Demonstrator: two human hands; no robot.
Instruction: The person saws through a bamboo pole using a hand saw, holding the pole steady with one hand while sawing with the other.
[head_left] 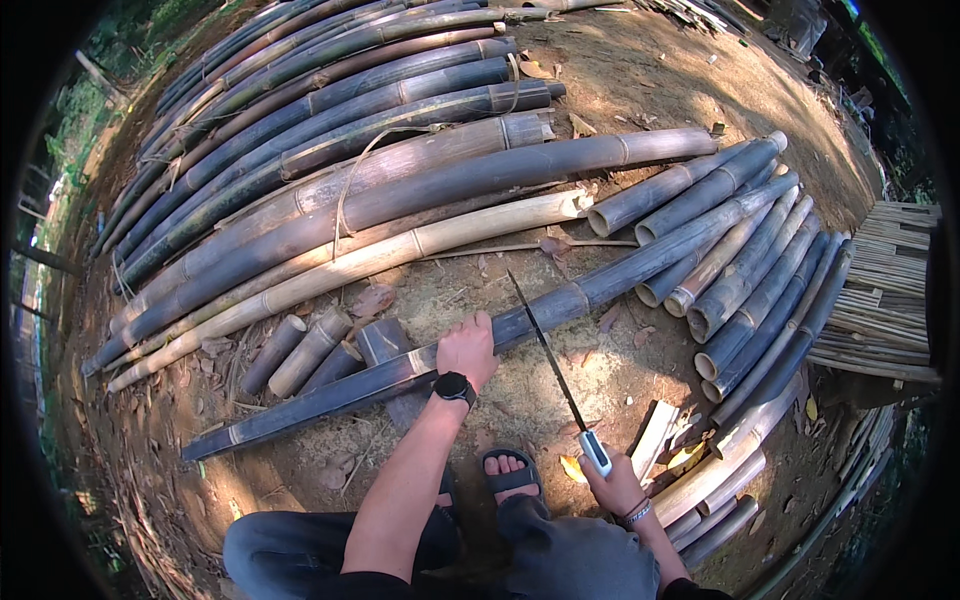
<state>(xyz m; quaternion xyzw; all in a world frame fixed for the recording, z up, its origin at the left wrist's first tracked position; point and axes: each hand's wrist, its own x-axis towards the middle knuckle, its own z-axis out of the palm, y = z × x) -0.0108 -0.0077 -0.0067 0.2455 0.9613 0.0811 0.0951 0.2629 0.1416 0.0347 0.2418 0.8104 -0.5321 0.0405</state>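
Note:
A long dark bamboo pole (620, 278) slants across the ground before me, its left part over short bamboo pieces and its right end on a pile of cut lengths. My left hand (467, 350), a black watch on its wrist, is closed over the pole near its middle. In my right hand (617, 484) is the pale grip of a hand saw (548, 350). The saw's thin dark blade points away from me and crosses the pole just right of my left hand. Whether its teeth touch the bamboo I cannot tell.
Many long bamboo poles (400, 195) lie side by side at the far left. Several cut bamboo lengths (735, 275) are piled at the right, beside a stack of thin slats (870, 290). Short bamboo offcuts (312, 352) sit at the left. Split pieces (715, 470) lie near my right hand.

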